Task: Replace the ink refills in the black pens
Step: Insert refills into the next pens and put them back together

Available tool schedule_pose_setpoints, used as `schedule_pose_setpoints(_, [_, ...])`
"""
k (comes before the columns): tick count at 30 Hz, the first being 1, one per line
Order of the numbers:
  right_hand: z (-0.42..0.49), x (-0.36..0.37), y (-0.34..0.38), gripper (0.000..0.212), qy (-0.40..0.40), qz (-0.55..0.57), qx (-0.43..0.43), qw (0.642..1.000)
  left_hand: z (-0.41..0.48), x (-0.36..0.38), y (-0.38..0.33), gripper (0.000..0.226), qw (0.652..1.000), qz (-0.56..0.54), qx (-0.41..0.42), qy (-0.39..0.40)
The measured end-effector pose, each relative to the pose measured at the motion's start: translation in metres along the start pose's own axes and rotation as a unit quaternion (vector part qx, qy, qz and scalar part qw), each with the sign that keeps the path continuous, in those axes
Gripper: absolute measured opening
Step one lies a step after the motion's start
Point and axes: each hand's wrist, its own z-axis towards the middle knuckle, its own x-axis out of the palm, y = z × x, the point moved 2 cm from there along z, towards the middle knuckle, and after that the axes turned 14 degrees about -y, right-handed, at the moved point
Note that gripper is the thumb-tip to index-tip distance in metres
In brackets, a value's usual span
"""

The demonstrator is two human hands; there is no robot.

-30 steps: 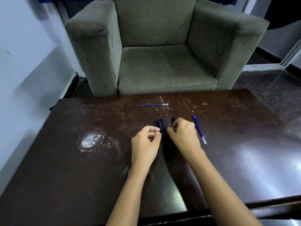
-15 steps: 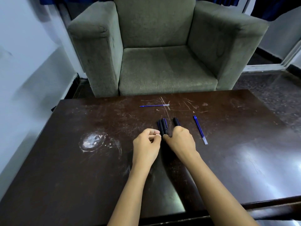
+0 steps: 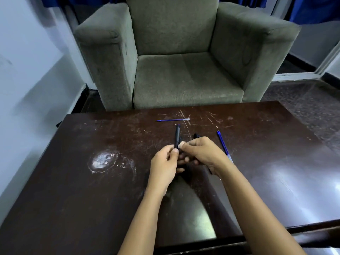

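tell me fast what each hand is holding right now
Left hand: pinches the lower end of the black pen.
Right hand: fingers curled, pinches the same pen beside the left thumb.

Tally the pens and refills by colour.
Black pens: 2 visible, held pen pinched by left hand and right hand, second pen behind; hands may hide more.
Blue refills: 2, far refill, right refill, perhaps doubled.
Total: 4 at least.
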Motion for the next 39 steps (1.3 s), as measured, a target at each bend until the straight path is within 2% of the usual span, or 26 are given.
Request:
schedule_pose_setpoints(3, [0.008, -0.013, -0.002, 0.027, -0.152, -0.014, -0.059, 0.986, 0.001, -0.002, -0.004, 0.021, 0.994, 0.095, 0.053, 0.013])
schedule_pose_setpoints(4, [0.008, -0.015, -0.002, 0.024, -0.164, 0.001, -0.073, 0.984, -0.001, -0.001, -0.006, 0.021, 0.991, 0.116, 0.065, 0.025])
schedule_pose_setpoints(7, [0.005, -0.013, 0.001, 0.012, -0.117, 0.09, -0.08, 0.986, -0.009, 0.002, -0.01, 0.026, 0.984, 0.147, 0.096, 0.037])
schedule_pose_setpoints(11, [0.004, -0.011, 0.004, 0.01, -0.076, 0.125, -0.097, 0.984, -0.005, -0.003, -0.007, 0.027, 0.962, 0.223, 0.157, -0.007])
schedule_pose_setpoints(19, [0.005, -0.009, 0.003, 0.009, -0.052, 0.103, -0.125, 0.985, -0.007, 0.006, -0.009, 0.026, 0.978, 0.133, 0.156, 0.029])
schedule_pose_setpoints(22, [0.004, -0.007, 0.005, 0.009, -0.037, 0.121, -0.137, 0.983, -0.007, 0.002, -0.009, 0.024, 0.972, 0.141, 0.19, 0.008])
schedule_pose_setpoints(26, [0.004, -0.004, 0.005, 0.01, -0.031, 0.115, -0.154, 0.981, -0.004, -0.003, -0.009, 0.026, 0.973, 0.153, 0.175, -0.009])
schedule_pose_setpoints(31, [0.003, -0.009, 0.008, 0.013, -0.018, 0.169, -0.148, 0.974, -0.004, -0.002, -0.009, 0.029, 0.974, 0.15, 0.17, 0.016])
schedule_pose_setpoints(33, [0.005, -0.009, 0.005, 0.012, -0.044, 0.158, -0.139, 0.977, -0.006, 0.0, -0.01, 0.031, 0.978, 0.148, 0.146, 0.024])
schedule_pose_setpoints(36, [0.009, -0.012, -0.003, 0.016, -0.149, 0.12, -0.118, 0.974, -0.006, 0.002, -0.008, 0.035, 0.981, 0.167, 0.089, 0.035])
schedule_pose_setpoints(39, [0.013, -0.021, -0.008, 0.014, -0.232, -0.011, -0.12, 0.965, -0.001, -0.002, -0.003, 0.033, 0.973, 0.209, 0.1, 0.016])
